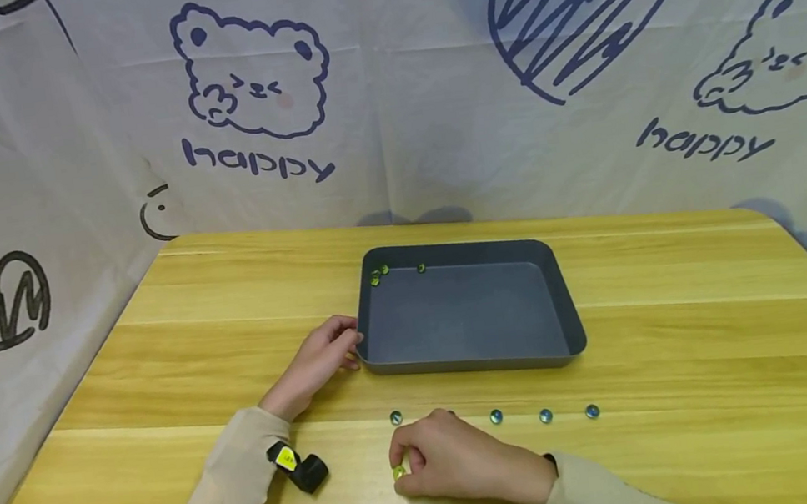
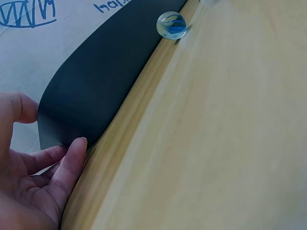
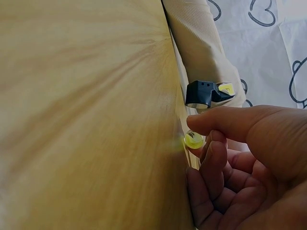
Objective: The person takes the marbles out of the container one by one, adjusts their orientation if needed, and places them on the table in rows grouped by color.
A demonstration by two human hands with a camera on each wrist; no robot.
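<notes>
A dark grey rectangular tray (image 1: 467, 311) sits on the table. At its left side my left hand (image 1: 321, 354) holds the wall, thumb at the rim and fingers outside. The left wrist view shows those fingers against the tray's corner (image 2: 79, 91). My right hand (image 1: 459, 459), low in front of the tray, pinches a clear yellow marble (image 3: 193, 139) between thumb and forefinger, close over the wood. Small yellow-green marbles (image 1: 375, 281) lie in the tray's far left corner, with another yellow-green marble (image 1: 421, 268) along the back wall.
Several clear marbles with blue swirls, such as one blue marble (image 1: 496, 416), form a row before the tray; my right hand partly hides one. The wooden table (image 1: 684, 318) meets a white printed cloth (image 1: 419, 132) behind. A black wrist camera (image 1: 310, 472) sits on my left sleeve.
</notes>
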